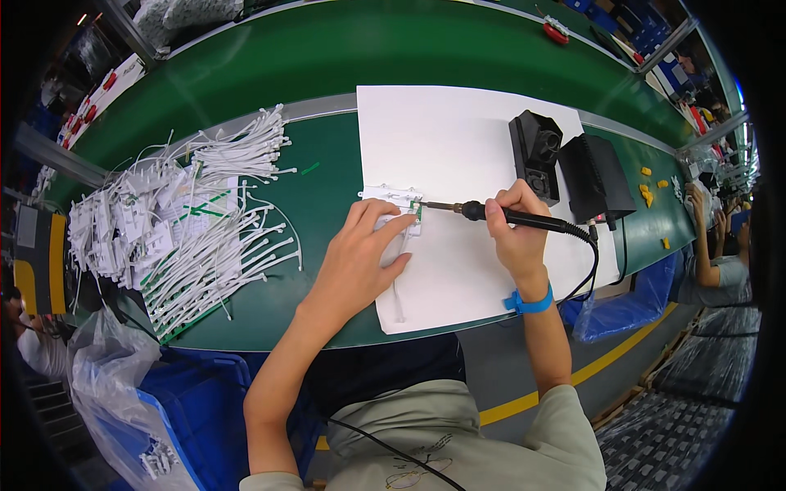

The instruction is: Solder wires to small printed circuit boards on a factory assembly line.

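Note:
My right hand [520, 233] grips a black soldering iron [530, 218] like a pen, its metal tip pointing left. The tip meets or hovers just over a small green circuit board [419, 210] at the edge of a white plastic part [391, 194]; contact is too small to tell. With its fingers pressed on this part, my left hand [360, 250] holds it against the white sheet [458, 286]. A pale cable trails from under that hand toward the sheet's near edge. My left fingers partly hide the white part.
White cables [217, 254] and white plastic parts [123, 221] are heaped on the left. A black soldering-iron stand [534, 151] and black box [595, 180] stand right, with yellow bits [647, 196] beyond. Blue bins [192, 393] sit below the bench. Another person [720, 262] works far right.

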Tool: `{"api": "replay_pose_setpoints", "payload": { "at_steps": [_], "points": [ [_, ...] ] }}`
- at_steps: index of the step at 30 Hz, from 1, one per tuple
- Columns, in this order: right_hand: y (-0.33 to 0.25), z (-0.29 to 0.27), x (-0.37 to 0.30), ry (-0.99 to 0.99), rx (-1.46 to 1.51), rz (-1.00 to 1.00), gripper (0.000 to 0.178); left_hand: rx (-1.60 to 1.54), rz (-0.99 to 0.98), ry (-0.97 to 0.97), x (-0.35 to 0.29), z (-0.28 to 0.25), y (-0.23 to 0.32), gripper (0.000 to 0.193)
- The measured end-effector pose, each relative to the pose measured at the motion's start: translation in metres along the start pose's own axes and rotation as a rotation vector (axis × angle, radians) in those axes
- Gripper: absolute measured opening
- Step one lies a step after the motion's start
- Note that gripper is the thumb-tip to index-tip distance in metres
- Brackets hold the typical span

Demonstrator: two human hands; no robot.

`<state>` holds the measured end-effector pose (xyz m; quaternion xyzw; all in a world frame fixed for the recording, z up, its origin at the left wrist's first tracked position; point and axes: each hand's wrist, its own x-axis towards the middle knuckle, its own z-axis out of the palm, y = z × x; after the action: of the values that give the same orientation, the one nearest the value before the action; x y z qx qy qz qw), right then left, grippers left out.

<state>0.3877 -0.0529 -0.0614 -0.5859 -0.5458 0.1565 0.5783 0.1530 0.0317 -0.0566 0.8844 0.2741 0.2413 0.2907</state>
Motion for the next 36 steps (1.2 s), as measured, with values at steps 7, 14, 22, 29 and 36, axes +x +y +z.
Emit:
{"api": "replay_pose_setpoints", "payload": {
  "at_steps": [7,14,22,29,36],
  "points": [
    [0.000,-0.005,-0.002,0.081,0.066,-0.070,0.022,-0.020,-0.011,-0.009,0.000,0.000,0.000,0.046],
    [0.002,-0.007,-0.003,0.150,0.114,-0.089,0.024,-0.059,-0.003,0.044,-0.002,0.003,-0.005,0.043],
    [-0.003,-0.004,-0.006,-0.013,0.008,-0.234,0.024,0.069,-0.004,0.074,-0.003,-0.001,-0.013,0.035],
    [-0.005,-0.004,-0.007,-0.064,-0.043,-0.237,0.022,0.057,-0.032,0.052,-0.001,-0.002,-0.013,0.032],
    [-0.006,-0.003,-0.007,-0.109,-0.052,-0.200,0.022,0.034,-0.044,0.064,0.000,-0.001,-0.014,0.028]
  ]
}}
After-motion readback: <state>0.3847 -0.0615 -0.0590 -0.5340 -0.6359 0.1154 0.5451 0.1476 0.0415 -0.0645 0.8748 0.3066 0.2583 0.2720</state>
